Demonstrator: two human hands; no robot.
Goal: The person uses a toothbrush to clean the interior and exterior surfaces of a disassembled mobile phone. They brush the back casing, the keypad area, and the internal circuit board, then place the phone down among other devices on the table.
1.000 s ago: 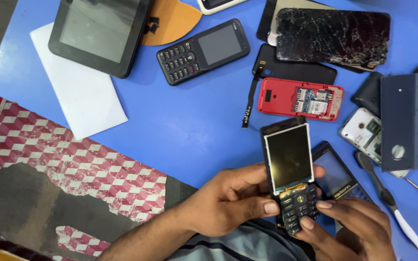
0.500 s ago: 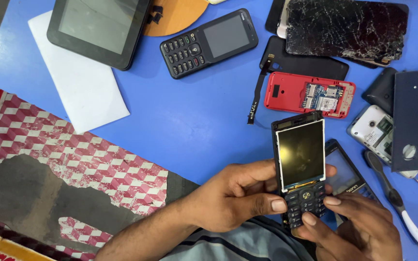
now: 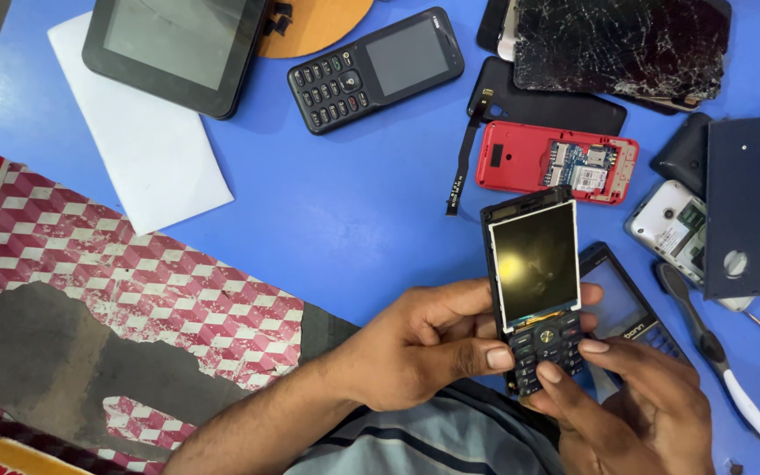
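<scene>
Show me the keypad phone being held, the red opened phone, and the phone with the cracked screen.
held keypad phone (image 3: 534, 268), head view, on its screen
red opened phone (image 3: 521, 158), head view, on its red shell
cracked-screen phone (image 3: 622, 44), head view, on the shattered glass

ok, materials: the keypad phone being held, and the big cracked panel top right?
Keypad phone: looks like matte black plastic, with a glossy screen that mirrors light. Both hands hold it, left, right. Cracked panel: probably glass, going by the web of fine white fractures.

Bare forearms, grey dark-striped garment (image 3: 433, 440)
</scene>
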